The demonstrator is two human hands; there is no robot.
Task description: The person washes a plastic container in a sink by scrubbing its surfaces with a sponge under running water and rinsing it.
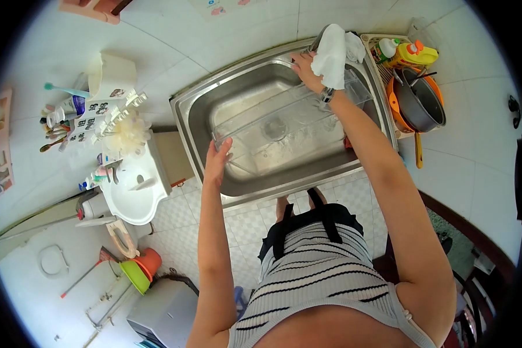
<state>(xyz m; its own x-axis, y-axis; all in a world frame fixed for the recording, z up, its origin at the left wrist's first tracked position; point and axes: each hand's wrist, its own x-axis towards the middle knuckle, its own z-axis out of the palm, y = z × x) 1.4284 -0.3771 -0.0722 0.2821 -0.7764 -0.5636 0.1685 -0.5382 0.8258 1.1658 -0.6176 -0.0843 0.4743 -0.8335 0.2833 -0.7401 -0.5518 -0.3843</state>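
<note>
A long clear plastic bin (272, 116) lies slantwise over the basin of the steel sink (185, 124). My left hand (216, 162) grips its left end, thumb and fingers around the edge. At the back right of the sink, my right hand (308, 73) is by the faucet, its fingers bent around the base or handle; the exact contact is hard to see. A white cloth (330, 56) hangs over the faucet and partly covers that hand. Water appears to lie around the drain, seen through the clear plastic.
Right of the sink, a rack (379, 68) holds a yellow bottle (414, 55), a dark pot (426, 104) and an orange colander (393, 103). On the left are a white washbasin (134, 194) and toothbrushes. Green (134, 277) and red (149, 264) basins stand lower left.
</note>
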